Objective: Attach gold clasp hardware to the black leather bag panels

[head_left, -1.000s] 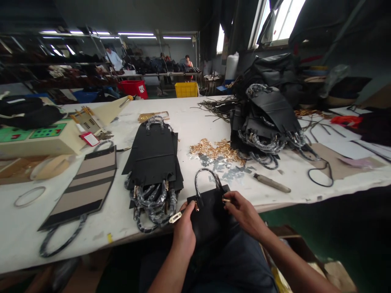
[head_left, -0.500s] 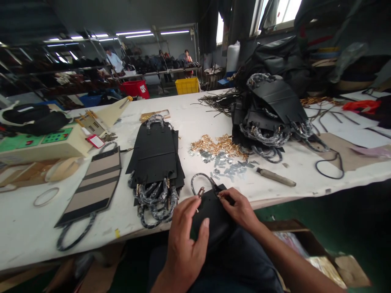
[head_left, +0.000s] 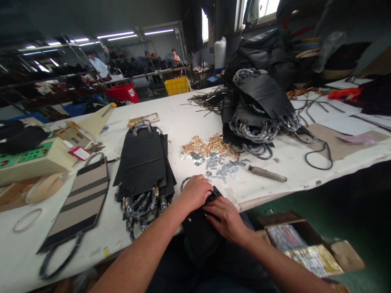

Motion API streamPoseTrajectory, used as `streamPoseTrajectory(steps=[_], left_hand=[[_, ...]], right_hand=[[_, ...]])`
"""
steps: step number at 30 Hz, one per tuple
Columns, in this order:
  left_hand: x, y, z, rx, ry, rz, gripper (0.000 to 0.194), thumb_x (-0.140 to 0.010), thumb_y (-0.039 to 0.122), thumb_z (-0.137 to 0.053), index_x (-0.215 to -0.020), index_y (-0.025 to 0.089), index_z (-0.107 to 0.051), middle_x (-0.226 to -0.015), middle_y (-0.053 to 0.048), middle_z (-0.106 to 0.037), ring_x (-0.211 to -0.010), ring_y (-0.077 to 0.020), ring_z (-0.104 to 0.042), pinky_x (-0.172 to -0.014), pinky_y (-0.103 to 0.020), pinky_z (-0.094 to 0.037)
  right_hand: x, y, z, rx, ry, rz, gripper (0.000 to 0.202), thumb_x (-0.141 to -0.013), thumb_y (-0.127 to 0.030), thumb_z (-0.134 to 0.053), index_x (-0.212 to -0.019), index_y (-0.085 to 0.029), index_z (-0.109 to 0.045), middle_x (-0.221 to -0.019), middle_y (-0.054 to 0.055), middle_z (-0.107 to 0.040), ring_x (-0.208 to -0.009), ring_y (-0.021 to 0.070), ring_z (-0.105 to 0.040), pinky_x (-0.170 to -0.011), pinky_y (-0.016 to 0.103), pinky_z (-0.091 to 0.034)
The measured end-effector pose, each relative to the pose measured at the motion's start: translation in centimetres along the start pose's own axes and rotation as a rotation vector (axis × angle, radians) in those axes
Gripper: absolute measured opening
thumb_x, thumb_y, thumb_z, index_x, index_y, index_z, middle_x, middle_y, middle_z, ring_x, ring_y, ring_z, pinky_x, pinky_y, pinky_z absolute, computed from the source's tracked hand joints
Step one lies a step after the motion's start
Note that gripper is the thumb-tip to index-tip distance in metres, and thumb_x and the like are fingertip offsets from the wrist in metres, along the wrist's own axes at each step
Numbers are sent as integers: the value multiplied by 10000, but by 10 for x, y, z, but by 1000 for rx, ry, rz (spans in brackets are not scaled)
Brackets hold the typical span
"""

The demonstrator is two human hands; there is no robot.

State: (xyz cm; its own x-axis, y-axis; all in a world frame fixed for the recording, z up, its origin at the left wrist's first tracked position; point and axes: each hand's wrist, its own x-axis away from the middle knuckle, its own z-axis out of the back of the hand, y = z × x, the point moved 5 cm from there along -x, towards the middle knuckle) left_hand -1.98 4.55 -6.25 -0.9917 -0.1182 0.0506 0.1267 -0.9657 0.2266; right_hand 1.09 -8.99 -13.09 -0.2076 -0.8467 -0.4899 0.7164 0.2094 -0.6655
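A black bag panel (head_left: 200, 238) rests on my lap against the table edge, with a shiny metal fitting on its face. My left hand (head_left: 195, 193) reaches across to its upper edge, fingers curled down and closed; what they grip is hidden. Behind that hand shows part of a plastic-wrapped handle (head_left: 184, 183). Just right of it, my right hand (head_left: 224, 217) grips the panel near the top, fingers bent over the leather and close to the left fingertips. Beyond the hands lie gold fittings (head_left: 210, 145) and flat silver plates (head_left: 224, 167) in a loose heap.
Left of my hands is a stack of black panels (head_left: 142, 156) with wrapped handles; farther left lies a striped panel (head_left: 81, 195). A larger pile (head_left: 259, 101) stands back right. A tool with a wrapped grip (head_left: 267, 173) lies near the table edge. Below right sits an open carton (head_left: 293, 232).
My left hand has moved from the panel's left side, where it was open, up and over to its top edge and closed. My right hand has shifted slightly down. The view has swung right.
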Motion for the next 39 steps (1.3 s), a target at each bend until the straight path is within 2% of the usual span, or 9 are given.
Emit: streamPoseTrajectory(steps=[4, 8, 12, 15, 17, 19, 24, 30, 39], left_hand=[[-12, 8, 10, 54, -48, 26, 192, -872, 206, -656, -988, 276, -793, -987, -73, -788, -1075, -294, -640, -996, -440, -425], [-24, 16, 13, 211, -86, 188, 365, -827, 213, -670, -1169, 284, -778, -924, -44, -812, -931, -273, -712, -899, -393, -483], [-26, 21, 11, 619, -92, 323, 611, -803, 379, -749, -1385, 214, -668, -961, -53, -827, -877, -262, -732, -822, -349, -533], [-15, 15, 11, 953, 70, 322, 498, -944, 555, -571, -1222, 180, -743, -1044, -88, -819, -1003, -263, -729, -939, -358, -535], [2, 4, 8, 873, 256, 362, 405, -988, 510, -504, -1055, 197, -753, -1077, -91, -794, -1043, -252, -707, -977, -362, -518], [22, -2, -2, 556, 332, 412, 251, -944, 411, -589, -1013, 203, -712, -1078, -101, -753, -1068, -270, -672, -981, -388, -504], [48, 3, -28, 50, 213, 441, 376, -852, 379, -730, -1159, 189, -626, -1130, -141, -692, -1141, -339, -612, -980, -442, -486], [41, 0, -28, 109, 151, 554, 514, -746, 440, -833, -1153, 196, -636, -1084, -154, -740, -1077, -372, -674, -934, -444, -493], [36, -11, -31, 314, 62, 602, 498, -687, 470, -816, -1096, 217, -687, -1103, -140, -779, -1015, -375, -724, -795, -396, -512]], right_hand=[[1, 3, 3, -39, 83, 9, 278, -1019, -215, -603, -1264, -314, -690, -1122, 33, -767, -991, 258, -660, -855, 439, -528], [1, 6, 0, -21, 119, -18, 262, -1018, -215, -581, -1238, -301, -693, -1069, 60, -759, -971, 277, -665, -831, 446, -532], [1, 11, 2, -56, 160, -124, 196, -1018, -252, -565, -1168, -259, -691, -1151, 112, -727, -1045, 298, -673, -892, 471, -560], [-1, 20, 10, -196, 207, -263, 199, -1041, -333, -542, -1145, -261, -696, -1411, 130, -630, -1277, 310, -614, -1061, 493, -535], [-2, 30, 16, -348, 251, -396, 239, -1036, -424, -551, -1106, -257, -707, -1549, 119, -528, -1361, 321, -567, -1090, 489, -539], [-3, 43, 18, -538, 267, -534, 308, -1000, -515, -594, -1092, -247, -713, -1501, 126, -581, -1250, 319, -658, -987, 463, -610], [-10, 64, 26, -664, 191, -695, 407, -861, -569, -730, -1084, -231, -761, -945, 70, -801, -894, 284, -774, -790, 392, -648], [-30, 55, 45, -254, -36, -536, 279, -895, -431, -641, -1039, -257, -804, -937, 37, -812, -759, 257, -756, -750, 385, -595], [-32, 39, 51, 66, -110, -308, 259, -892, -290, -590, -1046, -270, -797, -1023, 44, -803, -923, 267, -735, -846, 381, -556]])
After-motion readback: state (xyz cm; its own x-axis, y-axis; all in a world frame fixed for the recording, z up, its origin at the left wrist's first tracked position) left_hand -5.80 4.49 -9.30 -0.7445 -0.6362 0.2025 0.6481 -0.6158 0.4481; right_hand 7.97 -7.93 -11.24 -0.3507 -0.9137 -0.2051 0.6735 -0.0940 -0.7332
